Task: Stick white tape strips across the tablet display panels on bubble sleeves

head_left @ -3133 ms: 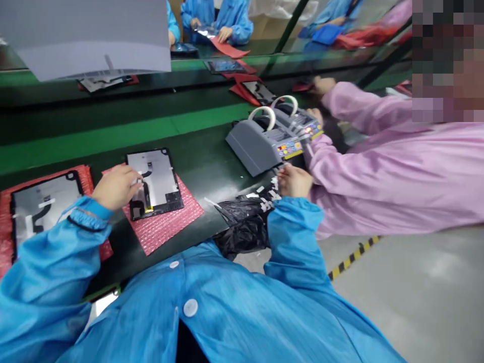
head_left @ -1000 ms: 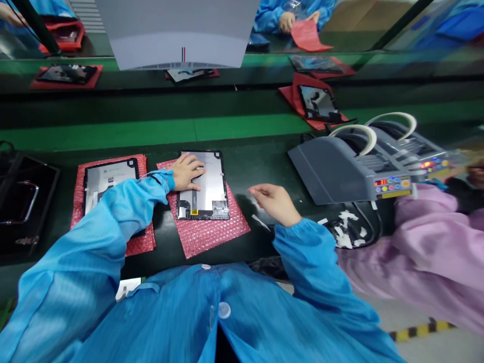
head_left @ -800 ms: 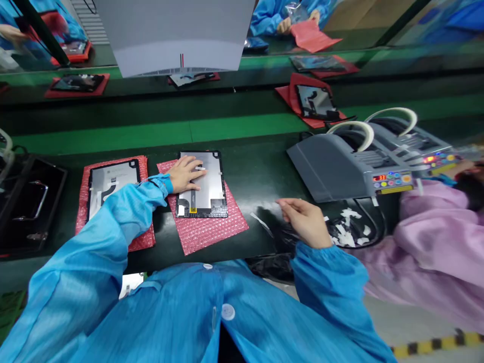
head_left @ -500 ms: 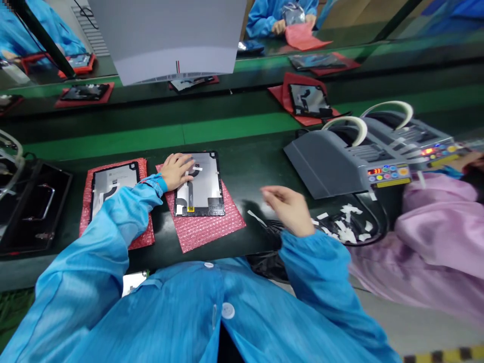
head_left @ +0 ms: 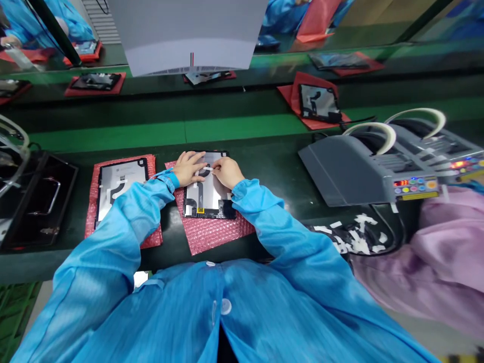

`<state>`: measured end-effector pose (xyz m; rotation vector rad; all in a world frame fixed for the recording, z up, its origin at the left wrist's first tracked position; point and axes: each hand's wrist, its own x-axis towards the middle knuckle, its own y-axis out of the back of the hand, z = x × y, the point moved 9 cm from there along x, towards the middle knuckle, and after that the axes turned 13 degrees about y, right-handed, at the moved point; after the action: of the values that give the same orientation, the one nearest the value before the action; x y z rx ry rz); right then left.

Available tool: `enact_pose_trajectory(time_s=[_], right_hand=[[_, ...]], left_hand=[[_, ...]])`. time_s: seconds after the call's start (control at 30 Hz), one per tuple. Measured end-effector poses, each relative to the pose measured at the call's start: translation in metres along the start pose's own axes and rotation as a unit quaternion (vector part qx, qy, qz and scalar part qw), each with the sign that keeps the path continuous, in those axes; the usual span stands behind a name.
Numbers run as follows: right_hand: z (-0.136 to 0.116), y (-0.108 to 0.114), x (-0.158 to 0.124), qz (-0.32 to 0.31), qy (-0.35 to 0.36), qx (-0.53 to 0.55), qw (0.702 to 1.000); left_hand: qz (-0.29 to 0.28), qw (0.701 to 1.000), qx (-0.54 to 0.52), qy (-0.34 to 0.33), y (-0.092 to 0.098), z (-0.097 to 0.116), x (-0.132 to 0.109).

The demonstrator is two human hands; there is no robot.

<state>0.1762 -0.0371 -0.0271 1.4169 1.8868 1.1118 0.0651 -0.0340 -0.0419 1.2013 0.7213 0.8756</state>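
Note:
A tablet screen panel (head_left: pixel 217 194), its silver back facing up, lies on a sheet of pink bubble wrap (head_left: pixel 212 234) in front of me. My left hand (head_left: pixel 188 169) rests flat on the panel's upper left part, fingers spread. At the panel's upper middle, my right hand (head_left: pixel 228 173) pinches the end of a small white tape strip (head_left: pixel 207 169) near the dark flex cable (head_left: pixel 200 190). Left of it, a second screen panel (head_left: pixel 130 174) lies on its own pink bubble wrap (head_left: pixel 154 237), partly behind my left sleeve.
Grey tape dispensers (head_left: pixel 348 171) stand to the right, with white tape scraps (head_left: pixel 359 239) before them. A black case (head_left: pixel 41 201) is at far left. Across the back, further panels (head_left: pixel 319 103) lie on pink sheets under a white monitor (head_left: pixel 189 35). A co-worker's pink sleeve (head_left: pixel 423 262) is at right.
My right hand has moved left from above the bench onto the panel and now pinches the tape strip. My left hand stays flat on the panel. The view has shifted slightly.

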Motion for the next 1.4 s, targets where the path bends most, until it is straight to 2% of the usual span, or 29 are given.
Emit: enact_pose_trajectory(time_s=[0.17,0.33,0.5,0.7,1.0,1.1,1.23,1.4], right_hand=[[0.006,-0.004,0.002,-0.009,-0.033,0.042,0.999],[-0.006,-0.005,0.012,0.003,0.032,0.031,0.999],[-0.023,-0.009,0.020,-0.014,0.093,0.006,0.996],[-0.026,-0.010,0.028,-0.040,0.113,0.021,0.993],[-0.024,-0.023,0.037,-0.105,0.147,-0.046,0.982],[-0.024,-0.025,0.036,-0.098,0.166,-0.047,0.980],[-0.020,-0.022,0.032,-0.074,0.179,0.013,0.981],[-0.012,-0.007,0.030,-0.028,0.157,0.095,0.983]], left_hand=[[0.009,0.999,-0.050,0.006,0.001,-0.003,0.005],[0.018,0.996,-0.085,0.020,0.002,-0.005,0.010],[0.021,0.994,-0.093,0.054,0.002,-0.011,0.011],[0.027,0.993,-0.104,0.058,0.003,-0.013,0.009],[0.024,0.993,-0.095,0.066,0.003,-0.013,0.009],[0.018,0.993,-0.095,0.070,0.004,-0.012,0.010],[0.008,0.991,-0.099,0.089,0.005,-0.012,0.013],[0.000,0.989,-0.111,0.093,0.008,-0.002,0.017]])
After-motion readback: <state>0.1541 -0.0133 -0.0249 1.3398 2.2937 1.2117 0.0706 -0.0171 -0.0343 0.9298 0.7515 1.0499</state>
